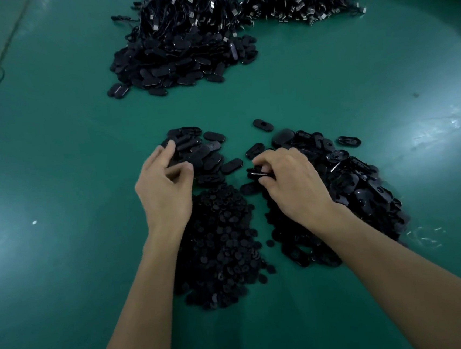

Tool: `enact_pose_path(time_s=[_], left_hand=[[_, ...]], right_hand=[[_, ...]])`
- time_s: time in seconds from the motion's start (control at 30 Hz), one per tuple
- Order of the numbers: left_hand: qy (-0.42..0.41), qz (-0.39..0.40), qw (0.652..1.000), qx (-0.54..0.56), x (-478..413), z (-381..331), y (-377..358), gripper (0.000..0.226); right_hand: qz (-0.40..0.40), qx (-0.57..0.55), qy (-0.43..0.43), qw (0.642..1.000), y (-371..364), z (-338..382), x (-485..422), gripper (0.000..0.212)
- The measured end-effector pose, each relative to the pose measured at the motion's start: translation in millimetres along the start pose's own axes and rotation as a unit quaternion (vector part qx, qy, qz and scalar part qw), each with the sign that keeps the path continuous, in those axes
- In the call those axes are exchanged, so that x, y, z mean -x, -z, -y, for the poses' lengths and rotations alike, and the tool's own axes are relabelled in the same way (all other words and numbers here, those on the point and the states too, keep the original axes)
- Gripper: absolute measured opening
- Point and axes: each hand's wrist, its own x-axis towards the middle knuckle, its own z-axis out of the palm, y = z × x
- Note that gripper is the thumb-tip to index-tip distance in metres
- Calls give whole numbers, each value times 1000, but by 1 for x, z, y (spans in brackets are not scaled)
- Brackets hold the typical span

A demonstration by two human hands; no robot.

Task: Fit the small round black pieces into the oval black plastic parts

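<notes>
A green work surface [53, 163] is carrying a heap of black cables [189, 23] toward its far edge. Closer in, a pile of oval black plastic parts [360, 190] is lying just right of a pile of small round black pieces [222, 245], a smaller oval cluster [201, 151] beyond them. The right hand [292, 185] is pinching one oval part [256, 174] between the piles; the left hand [166, 189] is curling over the cluster, its hold impossible to tell.

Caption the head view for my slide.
Right hand pinches an oval part while left hand hovers over the round pieces.
</notes>
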Motion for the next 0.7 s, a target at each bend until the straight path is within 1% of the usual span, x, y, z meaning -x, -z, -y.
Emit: enact_pose_path(time_s=[0.07, 0.13, 0.17, 0.23, 0.33, 0.53, 0.7], left_hand=[[-35, -7, 999, 27, 7, -4, 2, 42], [-63, -8, 997, 46, 16, -8, 4, 26], [-76, -6, 996, 52, 21, -10, 5, 21], [-97, -1, 993, 62, 30, -11, 5, 25], [-105, 0, 992, 69, 40, -6, 5, 28], [-124, -37, 987, 90, 49, -2, 7, 19], [-130, -36, 986, 97, 54, -3, 5, 20]], right_hand=[[-13, -44, -16, 999, 0, -2, 2, 27], [-26, -68, -32, 997, 0, -5, 4, 22], [-31, -75, -37, 996, -1, -7, 4, 20], [-38, -79, -42, 995, -1, -8, 6, 19], [-57, -78, -35, 995, -1, -9, 6, 24], [-86, -94, -47, 991, 6, -13, 11, 38], [-77, -112, -69, 988, 13, -18, 14, 41]])
